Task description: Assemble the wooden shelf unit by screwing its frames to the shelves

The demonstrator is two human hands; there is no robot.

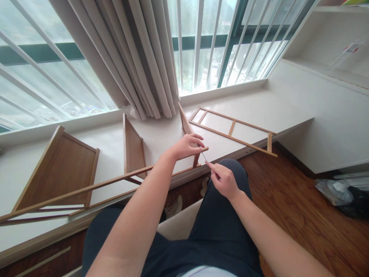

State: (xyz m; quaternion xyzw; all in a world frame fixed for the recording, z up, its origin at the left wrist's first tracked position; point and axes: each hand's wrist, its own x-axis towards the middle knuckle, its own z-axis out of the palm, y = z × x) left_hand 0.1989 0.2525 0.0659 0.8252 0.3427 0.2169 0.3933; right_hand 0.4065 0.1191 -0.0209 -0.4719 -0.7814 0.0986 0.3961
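My left hand is closed around the right end of a long wooden rail, its fingers curled over the top. This rail is part of a wooden shelf frame that stretches to the left edge, with upright wooden panels standing along it. In my right hand is a thin metal rod, its far tip at the rail's end beside my left fingers. The rod's other end is hidden in my grip, so its kind is unclear. A narrow panel stands just behind my left hand.
A ladder-like wooden frame lies flat on the white window ledge to the right. A grey curtain hangs behind. White shelving stands at the right, with plastic bags on the wooden floor.
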